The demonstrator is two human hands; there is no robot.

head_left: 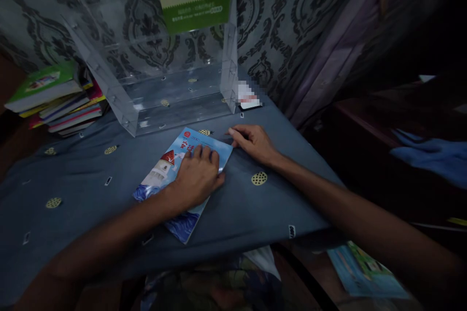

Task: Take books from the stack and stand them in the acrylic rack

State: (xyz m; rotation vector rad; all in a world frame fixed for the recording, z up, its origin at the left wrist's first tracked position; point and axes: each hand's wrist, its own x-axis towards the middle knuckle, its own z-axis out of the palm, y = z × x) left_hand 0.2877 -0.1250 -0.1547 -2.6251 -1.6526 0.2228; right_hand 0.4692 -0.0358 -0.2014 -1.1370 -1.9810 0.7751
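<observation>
A children's book (pixel 160 170) with a blue cover, a red-roofed white building and red characters lies tilted on the cloth-covered table. My left hand (pixel 199 172) rests on its cover, palm down, the fingers slightly bent and the thumb out past the right edge. Beside the book's upper right corner is my right hand (pixel 253 142), its fingers curled and its thumb and forefinger close together. Whatever those fingertips may hold is too small to make out. Behind the book stands a clear acrylic rack (pixel 178 116) with a green-edged book (pixel 197 12) on its upper part.
Several books are stacked in a pile (pixel 60 97) at the left. A white card-like item (pixel 250 97), partly blurred out, lies right of the rack. The table (pixel 233 218) ends at the front and right. Further right are a blue cloth (pixel 434 155) and, lower down, a colourful book (pixel 368 272).
</observation>
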